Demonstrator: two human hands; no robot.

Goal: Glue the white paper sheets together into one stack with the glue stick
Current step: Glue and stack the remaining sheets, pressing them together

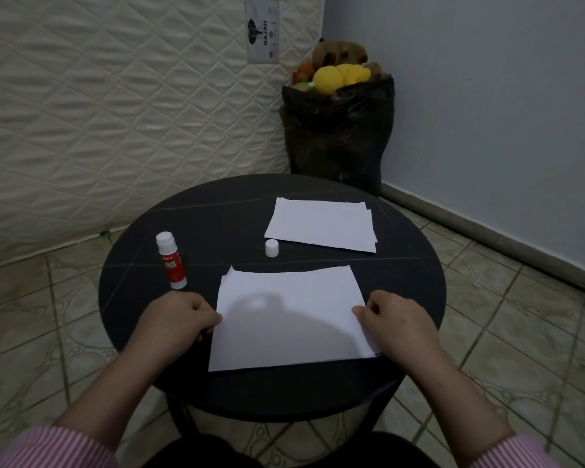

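Note:
A near stack of white paper sheets [289,319] lies on the round black table [217,224], its upper left corners slightly fanned. My left hand [179,319] pinches the stack's left edge with curled fingers. My right hand [392,319] pinches its right edge. A second pile of white sheets [321,222] lies at the table's far right. The red and white glue stick [172,260] lies uncapped on the left of the table. Its white cap [271,247] stands between the two piles.
A quilted mattress [115,113] leans against the wall behind the table. A black bag [338,136] full of soft toys stands in the corner by the grey wall. The floor is tiled. The table edge lies close under the near stack.

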